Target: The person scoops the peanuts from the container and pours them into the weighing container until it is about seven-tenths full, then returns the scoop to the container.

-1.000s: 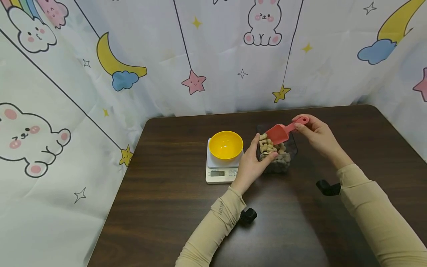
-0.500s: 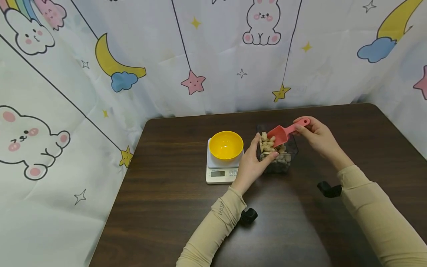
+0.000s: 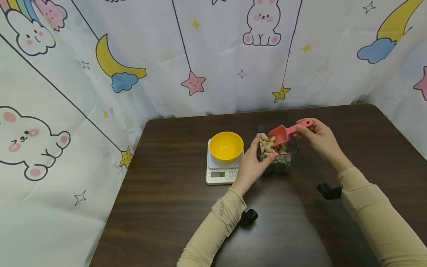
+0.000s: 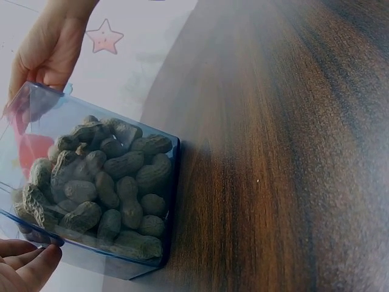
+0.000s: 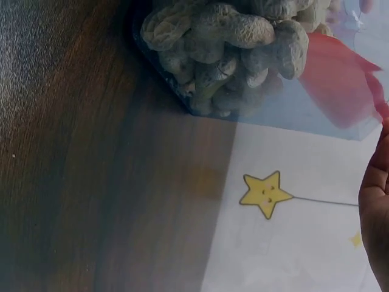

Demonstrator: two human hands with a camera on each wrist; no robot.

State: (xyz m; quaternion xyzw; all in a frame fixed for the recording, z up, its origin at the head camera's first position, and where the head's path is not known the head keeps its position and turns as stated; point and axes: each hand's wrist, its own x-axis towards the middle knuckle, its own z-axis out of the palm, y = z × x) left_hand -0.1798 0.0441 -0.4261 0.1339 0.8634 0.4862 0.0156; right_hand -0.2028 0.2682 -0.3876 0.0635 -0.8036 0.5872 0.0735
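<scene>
On the dark wooden table (image 3: 160, 207), between three and four o'clock from the middle of the head view, stands a clear box (image 3: 278, 167) of peanuts (image 3: 267, 145). Your left hand (image 3: 250, 163) holds its eight o'clock corner — thumb and fingers spread wide around it. Your right hand (image 3: 318, 141) pinches the handle of a pink scoop (image 3: 280, 135), fingers closed; the handle points to two o'clock, the blade inside the box against the peanuts. At nine o'clock from the box, a yellow bowl (image 3: 227, 145) sits on a white scale (image 3: 218, 178).
</scene>
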